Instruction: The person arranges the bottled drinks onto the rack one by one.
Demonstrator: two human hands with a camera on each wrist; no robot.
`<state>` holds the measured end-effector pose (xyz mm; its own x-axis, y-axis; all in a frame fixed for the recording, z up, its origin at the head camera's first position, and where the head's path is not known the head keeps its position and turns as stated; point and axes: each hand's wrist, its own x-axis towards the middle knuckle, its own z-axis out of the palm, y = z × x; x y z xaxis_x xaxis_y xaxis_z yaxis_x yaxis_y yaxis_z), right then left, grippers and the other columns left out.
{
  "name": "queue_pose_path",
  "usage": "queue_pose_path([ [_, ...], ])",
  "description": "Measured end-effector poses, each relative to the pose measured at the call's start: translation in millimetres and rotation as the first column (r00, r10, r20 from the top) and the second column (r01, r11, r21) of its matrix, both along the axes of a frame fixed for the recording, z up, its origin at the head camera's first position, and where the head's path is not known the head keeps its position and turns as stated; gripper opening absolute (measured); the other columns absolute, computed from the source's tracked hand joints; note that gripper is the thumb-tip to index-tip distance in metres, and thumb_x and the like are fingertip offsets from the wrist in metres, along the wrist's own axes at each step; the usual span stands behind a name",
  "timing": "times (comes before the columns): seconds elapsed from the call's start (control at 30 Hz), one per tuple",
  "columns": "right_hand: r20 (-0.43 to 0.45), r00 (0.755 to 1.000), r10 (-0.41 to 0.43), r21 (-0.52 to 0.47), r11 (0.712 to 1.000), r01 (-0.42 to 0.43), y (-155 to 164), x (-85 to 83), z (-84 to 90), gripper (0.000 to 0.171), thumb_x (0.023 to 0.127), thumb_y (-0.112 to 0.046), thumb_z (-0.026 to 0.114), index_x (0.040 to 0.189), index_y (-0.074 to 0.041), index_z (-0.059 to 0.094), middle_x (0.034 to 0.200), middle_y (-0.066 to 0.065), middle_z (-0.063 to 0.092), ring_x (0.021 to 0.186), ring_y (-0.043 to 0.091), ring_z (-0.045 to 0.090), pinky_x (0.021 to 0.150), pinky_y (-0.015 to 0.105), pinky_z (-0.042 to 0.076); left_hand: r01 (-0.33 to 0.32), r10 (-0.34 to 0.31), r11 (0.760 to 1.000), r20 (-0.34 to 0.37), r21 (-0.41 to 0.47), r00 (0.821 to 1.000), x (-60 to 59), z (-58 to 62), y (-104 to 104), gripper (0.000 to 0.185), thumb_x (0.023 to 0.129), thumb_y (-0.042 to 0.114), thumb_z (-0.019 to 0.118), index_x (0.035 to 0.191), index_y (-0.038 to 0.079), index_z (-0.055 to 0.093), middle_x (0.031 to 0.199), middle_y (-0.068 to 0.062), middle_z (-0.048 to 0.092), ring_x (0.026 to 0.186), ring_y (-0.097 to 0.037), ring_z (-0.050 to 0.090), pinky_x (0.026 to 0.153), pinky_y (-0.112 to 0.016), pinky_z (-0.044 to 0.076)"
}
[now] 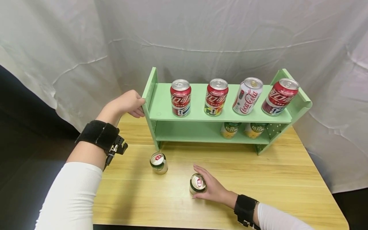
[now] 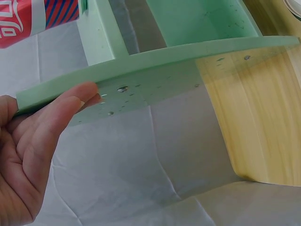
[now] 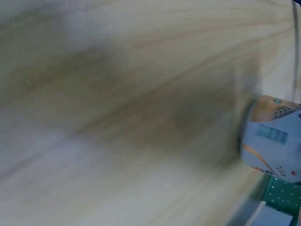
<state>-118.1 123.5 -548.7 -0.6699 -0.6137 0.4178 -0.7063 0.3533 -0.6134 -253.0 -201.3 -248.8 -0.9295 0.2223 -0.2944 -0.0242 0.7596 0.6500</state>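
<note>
On table, can (image 1: 197,183) in right hand (image 1: 211,187)

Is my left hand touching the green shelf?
Touching. The left wrist view shows the left hand with its fingers curled over the green shelf side panel's edge.

Wooden table (image 1: 258,172), light grain, set before a draped white cloth (image 1: 230,32) that covers the wall behind and hangs down at both sides. Upper board, left to right: a red can (image 1: 180,97), upright; a second red can (image 1: 216,96), upright; a white can (image 1: 248,95) with red script lettering, beside it; a third red can (image 1: 280,96) at the right end. All four stand apart from one another. Lower board, right half: two green-and-yellow cans (image 1: 230,129) (image 1: 254,129), side by side, their tops hidden by the board above. On the tabletop, near the front left: one green can (image 1: 158,163), upright, pull-tab uppermost.
</note>
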Motion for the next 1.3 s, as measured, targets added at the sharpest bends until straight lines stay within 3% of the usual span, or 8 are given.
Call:
queue_pose_path([
  [0.1,0.090,0.995,-0.042,-0.005,0.999,0.043,-2.0,1.9,-4.1,0.105,0.060,-0.023,0.089,0.144,-0.003,0.029,0.142,0.017,0.041,0.126,0.033,0.046,0.107,0.038,0.041,0.001,-0.001,1.000,0.002,0.008,1.000,0.4,1.9,0.2,0.033,0.094,0.009,0.032,0.090,-0.011,0.059,0.096,-0.032,0.066,0.080,-0.029,0.071,0.072,-0.037,0.061],
  [0.23,0.222,0.973,-0.063,-0.068,0.994,0.080,-3.4,4.2,-13.5,0.105,0.059,-0.014,0.089,0.144,-0.004,0.028,0.137,0.019,0.047,0.123,0.032,0.049,0.108,0.033,0.040,0.008,-0.008,1.000,0.002,0.015,1.000,-0.4,3.2,1.8,0.031,0.093,0.008,0.032,0.086,-0.010,0.057,0.094,-0.032,0.066,0.077,-0.027,0.071,0.070,-0.036,0.061],
  [0.33,0.297,0.952,-0.077,-0.100,0.989,0.111,-3.2,5.8,-17.3,0.105,0.058,-0.011,0.089,0.143,0.000,0.028,0.134,0.019,0.051,0.121,0.030,0.051,0.108,0.032,0.040,0.014,-0.014,1.000,-0.004,0.015,1.000,-1.3,2.6,2.4,0.031,0.093,0.008,0.032,0.081,-0.007,0.056,0.093,-0.032,0.067,0.077,-0.028,0.071,0.070,-0.036,0.061],
  [0.57,0.401,0.908,-0.120,-0.063,0.985,0.158,-3.9,4.2,-19.8,0.096,0.053,-0.015,0.091,0.133,-0.005,0.040,0.124,0.008,0.060,0.112,0.021,0.057,0.100,0.043,0.048,0.014,-0.014,1.000,0.001,0.007,1.000,-1.1,-0.6,-1.0,0.030,0.095,0.009,0.032,0.073,0.000,0.049,0.094,-0.031,0.067,0.080,-0.029,0.070,0.073,-0.038,0.060],
  [0.73,0.420,0.900,-0.113,-0.060,0.987,0.152,-5.9,3.0,-19.7,0.095,0.053,-0.015,0.092,0.133,-0.006,0.040,0.123,0.008,0.060,0.112,0.021,0.058,0.100,0.042,0.047,0.014,-0.014,1.000,-0.003,0.007,1.000,-0.5,-1.3,-1.4,0.032,0.094,0.009,0.032,0.082,-0.007,0.056,0.092,-0.030,0.067,0.079,-0.029,0.070,0.071,-0.036,0.061],
  [1.0,0.364,0.913,-0.182,-0.074,0.972,0.223,-7.4,4.2,-21.5,0.084,0.051,-0.013,0.092,0.123,-0.012,0.048,0.113,0.000,0.065,0.103,0.013,0.061,0.092,0.034,0.053,0.013,-0.013,1.000,-0.005,0.007,1.000,1.6,-1.1,0.7,0.037,0.096,0.011,0.033,0.095,-0.014,0.060,0.091,-0.029,0.068,0.077,-0.026,0.071,0.073,-0.038,0.060],
  [1.3,0.291,0.936,-0.200,-0.097,0.967,0.237,-11.8,3.2,-16.0,0.084,0.051,-0.011,0.091,0.123,-0.011,0.048,0.111,0.003,0.065,0.100,0.015,0.063,0.088,0.034,0.055,0.005,-0.005,1.000,0.002,-0.001,1.000,0.7,-0.1,0.9,0.033,0.096,0.011,0.033,0.080,-0.007,0.056,0.091,-0.029,0.068,0.077,-0.027,0.071,0.073,-0.038,0.060],
])
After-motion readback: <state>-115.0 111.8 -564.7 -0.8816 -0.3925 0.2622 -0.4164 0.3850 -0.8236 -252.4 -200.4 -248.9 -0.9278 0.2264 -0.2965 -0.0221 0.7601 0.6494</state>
